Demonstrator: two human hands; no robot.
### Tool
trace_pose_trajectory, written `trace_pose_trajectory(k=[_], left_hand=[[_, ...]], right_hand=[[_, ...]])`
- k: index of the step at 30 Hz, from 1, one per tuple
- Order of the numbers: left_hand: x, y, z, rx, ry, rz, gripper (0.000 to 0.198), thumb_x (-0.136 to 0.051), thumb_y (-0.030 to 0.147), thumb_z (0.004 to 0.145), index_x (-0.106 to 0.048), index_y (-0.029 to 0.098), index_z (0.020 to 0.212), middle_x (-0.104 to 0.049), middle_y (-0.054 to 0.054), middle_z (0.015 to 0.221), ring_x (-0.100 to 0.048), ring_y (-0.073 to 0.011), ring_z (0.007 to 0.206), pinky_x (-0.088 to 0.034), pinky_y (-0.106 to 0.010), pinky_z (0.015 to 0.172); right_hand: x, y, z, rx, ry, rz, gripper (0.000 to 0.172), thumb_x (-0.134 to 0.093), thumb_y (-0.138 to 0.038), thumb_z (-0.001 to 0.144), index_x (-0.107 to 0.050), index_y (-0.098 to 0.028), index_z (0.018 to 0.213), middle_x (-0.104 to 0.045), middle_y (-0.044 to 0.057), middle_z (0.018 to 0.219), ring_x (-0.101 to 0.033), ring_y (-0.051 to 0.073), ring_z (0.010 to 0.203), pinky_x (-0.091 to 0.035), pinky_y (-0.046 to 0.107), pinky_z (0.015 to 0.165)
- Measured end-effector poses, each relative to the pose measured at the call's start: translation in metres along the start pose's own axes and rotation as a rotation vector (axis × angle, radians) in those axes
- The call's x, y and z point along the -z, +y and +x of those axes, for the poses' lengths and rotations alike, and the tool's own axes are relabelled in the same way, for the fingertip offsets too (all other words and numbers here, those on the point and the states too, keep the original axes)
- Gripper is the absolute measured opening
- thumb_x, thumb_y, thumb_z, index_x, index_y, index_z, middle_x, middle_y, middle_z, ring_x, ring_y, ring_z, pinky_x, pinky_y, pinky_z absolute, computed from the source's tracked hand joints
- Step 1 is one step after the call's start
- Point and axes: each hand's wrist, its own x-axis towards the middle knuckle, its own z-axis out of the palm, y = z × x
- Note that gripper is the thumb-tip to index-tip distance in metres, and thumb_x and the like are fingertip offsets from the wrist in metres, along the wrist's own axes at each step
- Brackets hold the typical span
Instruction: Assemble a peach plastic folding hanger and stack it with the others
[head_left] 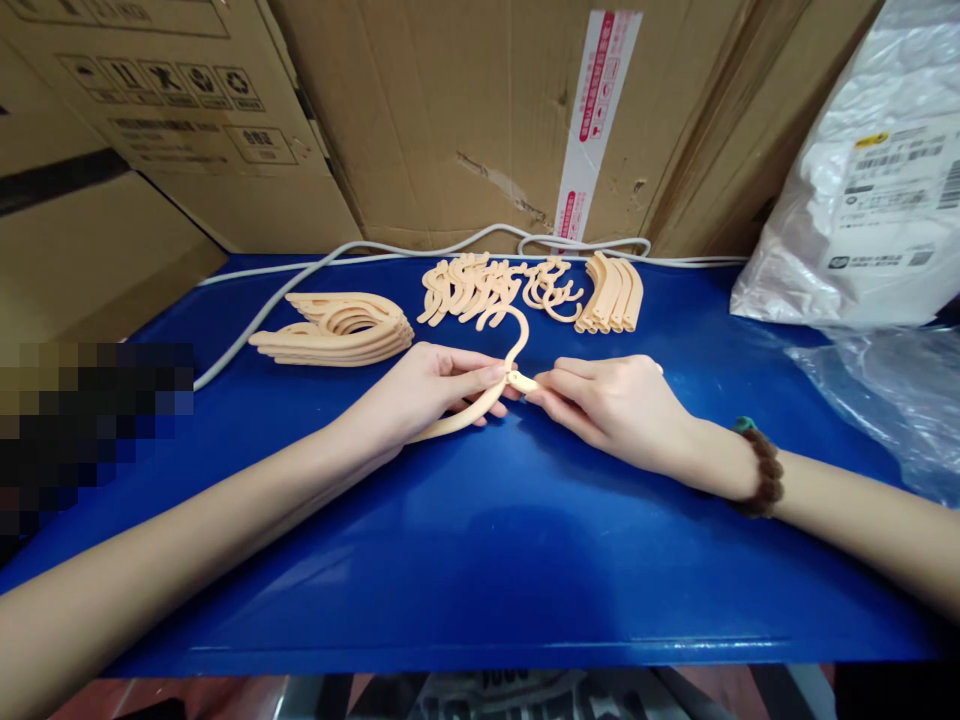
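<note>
Currently mid-assembly, both hands meet at the centre of the blue table [480,560]. The left hand [431,392] is closed around a curved arm [450,425], a peach plastic strip that runs under the palm and out toward the wrist. Thumb and forefinger clamp it near its far end. The right hand [611,402] is closed too, its fingertips pinched on the foot of a hook [519,335] that curls up and back from the meeting point. The two parts touch right at the fingertips, just above the table. Whether the joint is seated I cannot tell, the fingers cover it.

Step in hand looks like mating hook to arm. Next move, as I judge it, calls for a firm push together along the joint line, with the left grip steady so the arm doesn't twist.

Behind the hands:
- stack of arms [337,328], left
- heap of hooks [469,285], centre
- row of curved pieces [611,295], right
- white cable [300,285] along the back edge
- cardboard boxes [420,110] behind
- plastic bag [862,200] at far right
- bead bracelet [763,470] on the right wrist
</note>
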Motion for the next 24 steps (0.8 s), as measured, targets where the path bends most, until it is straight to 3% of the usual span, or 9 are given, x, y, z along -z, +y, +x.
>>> trace_pose_trajectory(k=[8,12,16,24], left_hand=[[-0.003,0.002,-0.003,-0.051,-0.045,0.143,0.025,-0.056,0.033,0.089,-0.072,0.014,0.091,-0.072,-0.005,0.077,-0.064,-0.0119,0.062,-0.048,-0.019,0.054],[-0.008,0.001,-0.009,-0.260,0.040,0.521,0.031,-0.044,0.036,0.096,-0.066,0.016,0.087,-0.069,0.000,0.073,-0.056,-0.0095,0.052,-0.040,-0.021,0.051],[-0.012,-0.004,-0.014,-0.427,0.148,0.936,0.029,-0.041,0.035,0.098,-0.066,0.021,0.098,-0.071,0.000,0.081,-0.064,-0.0155,0.070,-0.038,-0.024,0.059],[-0.008,-0.011,-0.014,-0.612,0.221,1.133,0.030,-0.042,0.043,0.099,-0.061,0.023,0.111,-0.073,0.002,0.091,-0.068,-0.0169,0.074,-0.037,-0.025,0.057]], right_hand=[[-0.001,-0.001,-0.002,0.022,0.010,0.028,0.041,-0.034,-0.033,0.103,-0.066,-0.015,0.086,-0.062,0.001,0.071,-0.053,0.010,0.058,-0.024,0.027,0.052],[-0.002,0.002,0.000,0.012,0.006,0.091,0.039,-0.036,-0.034,0.101,-0.065,-0.015,0.084,-0.064,0.002,0.074,-0.055,0.011,0.061,-0.028,0.027,0.055],[-0.003,0.006,0.001,0.007,0.081,0.134,0.034,-0.044,-0.036,0.098,-0.066,-0.015,0.081,-0.065,0.002,0.074,-0.054,0.013,0.065,-0.032,0.027,0.062],[-0.004,0.010,0.000,0.055,0.155,0.042,0.037,-0.043,-0.038,0.097,-0.063,-0.016,0.076,-0.062,0.004,0.073,-0.048,0.016,0.070,-0.032,0.033,0.074]])
